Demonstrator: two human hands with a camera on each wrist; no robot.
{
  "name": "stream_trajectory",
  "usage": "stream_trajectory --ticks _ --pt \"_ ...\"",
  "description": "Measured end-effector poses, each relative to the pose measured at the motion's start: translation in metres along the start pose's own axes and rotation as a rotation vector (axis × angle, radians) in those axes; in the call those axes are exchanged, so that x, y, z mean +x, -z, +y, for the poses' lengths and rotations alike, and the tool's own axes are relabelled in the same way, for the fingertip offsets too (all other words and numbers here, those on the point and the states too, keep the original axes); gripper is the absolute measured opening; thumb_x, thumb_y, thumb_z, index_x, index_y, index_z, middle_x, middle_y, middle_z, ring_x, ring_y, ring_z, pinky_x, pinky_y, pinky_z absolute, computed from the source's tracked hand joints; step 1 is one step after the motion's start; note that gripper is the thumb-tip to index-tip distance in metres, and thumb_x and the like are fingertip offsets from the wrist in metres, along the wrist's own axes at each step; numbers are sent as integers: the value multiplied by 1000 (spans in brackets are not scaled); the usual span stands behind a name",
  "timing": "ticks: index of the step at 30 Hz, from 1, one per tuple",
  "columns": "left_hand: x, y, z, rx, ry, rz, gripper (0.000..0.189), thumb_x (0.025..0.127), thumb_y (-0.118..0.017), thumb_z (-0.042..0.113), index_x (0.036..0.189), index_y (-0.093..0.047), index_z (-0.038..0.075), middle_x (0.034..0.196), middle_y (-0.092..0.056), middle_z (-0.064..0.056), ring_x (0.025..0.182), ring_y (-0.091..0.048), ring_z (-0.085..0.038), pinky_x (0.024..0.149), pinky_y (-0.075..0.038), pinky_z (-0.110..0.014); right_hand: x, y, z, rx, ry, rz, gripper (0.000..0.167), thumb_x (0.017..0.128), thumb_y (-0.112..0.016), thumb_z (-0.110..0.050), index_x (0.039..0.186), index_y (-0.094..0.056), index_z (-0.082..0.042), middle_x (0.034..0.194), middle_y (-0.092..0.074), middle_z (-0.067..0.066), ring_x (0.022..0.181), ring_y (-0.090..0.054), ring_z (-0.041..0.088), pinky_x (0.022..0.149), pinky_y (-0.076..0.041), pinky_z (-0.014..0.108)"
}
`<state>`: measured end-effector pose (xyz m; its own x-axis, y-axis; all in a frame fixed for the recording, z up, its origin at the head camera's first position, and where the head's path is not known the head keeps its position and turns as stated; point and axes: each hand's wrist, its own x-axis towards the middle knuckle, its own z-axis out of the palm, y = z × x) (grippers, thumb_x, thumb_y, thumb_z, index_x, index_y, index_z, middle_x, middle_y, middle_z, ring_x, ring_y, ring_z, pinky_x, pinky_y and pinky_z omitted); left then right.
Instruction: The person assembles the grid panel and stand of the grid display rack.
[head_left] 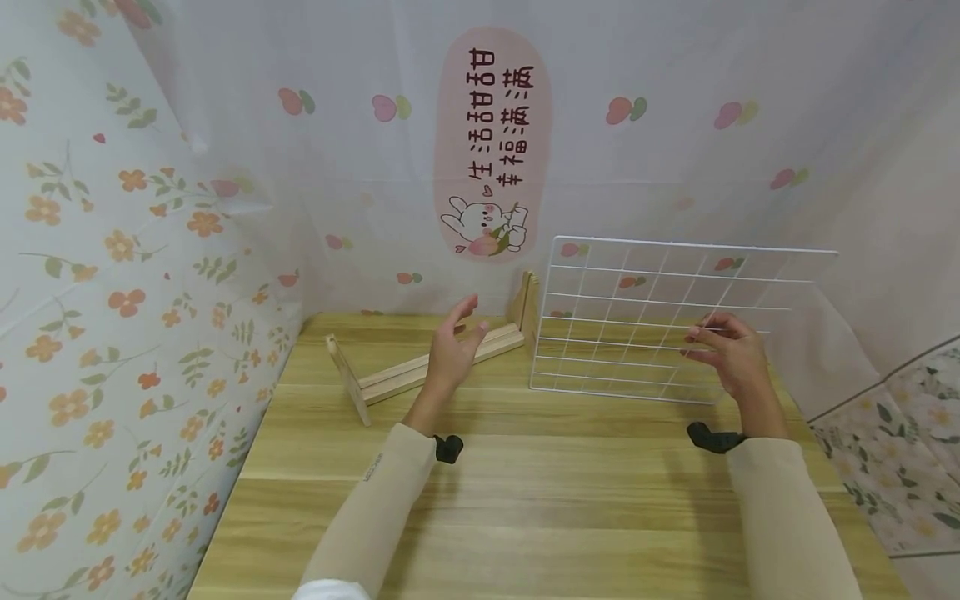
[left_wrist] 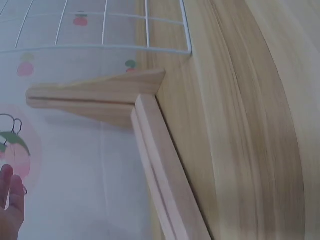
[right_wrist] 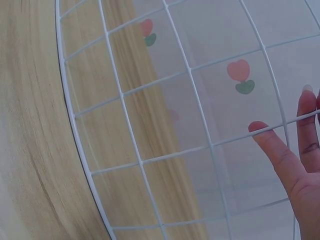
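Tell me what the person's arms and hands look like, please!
The left hand and right hand are bare, without gloves. Both arms have long beige cloth sleeves; the left one has a small dark marking, too small to read, and white cloth toward the elbow. Each wrist has a small black device.

生活甜甜, 幸福满满 — dark lettering [head_left: 482,119] on the backdrop's [head_left: 667,158] pink oval [head_left: 453,125]

Over toward the counter's [head_left: 570,500] far right corner, a white wire grid panel [head_left: 652,300] is upright; a grooved wooden stand [head_left: 401,379] sits toward the far left.
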<state>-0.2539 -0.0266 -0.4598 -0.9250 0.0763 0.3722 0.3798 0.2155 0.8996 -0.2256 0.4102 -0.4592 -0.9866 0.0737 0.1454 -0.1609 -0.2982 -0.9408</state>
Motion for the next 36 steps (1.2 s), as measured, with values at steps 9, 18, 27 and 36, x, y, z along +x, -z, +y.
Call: stream_trajectory --ticks 9,18,27,36 --pt "0 26 6 1 -35 54 48 95 -62 13 140 -49 3 138 -55 -16 127 -48 -34 103 -40 -57 2 0 0 9 -19 3 10 92 -54 12 91 -59 4 86 -67 9 78 -69 22 67 -60 43" --pt "-1 54 3 -5 -21 114 49 96 -62 16 142 -48 9 140 -53 -11 129 -46 -28 106 -38 -54 6 -10 0 -1 -3 -24 13 92 -53 14 89 -59 4 85 -67 10 77 -69 22 66 -60 42" --pt "-3 77 2 36 -40 182 45 95 -62 17 138 -52 11 137 -56 -8 127 -48 -25 103 -40 -51 13 -26 -3 -21 -23 -7 8 91 -58 10 91 -59 2 88 -65 9 79 -68 21 68 -60 41" --pt "-4 97 8 63 -84 288 44 93 -64 15 135 -55 3 136 -58 -11 125 -49 -28 102 -41 -49 23 -47 -8 -50 -17 -17 9 89 -60 10 93 -59 1 91 -63 7 79 -68 19 68 -60 39"
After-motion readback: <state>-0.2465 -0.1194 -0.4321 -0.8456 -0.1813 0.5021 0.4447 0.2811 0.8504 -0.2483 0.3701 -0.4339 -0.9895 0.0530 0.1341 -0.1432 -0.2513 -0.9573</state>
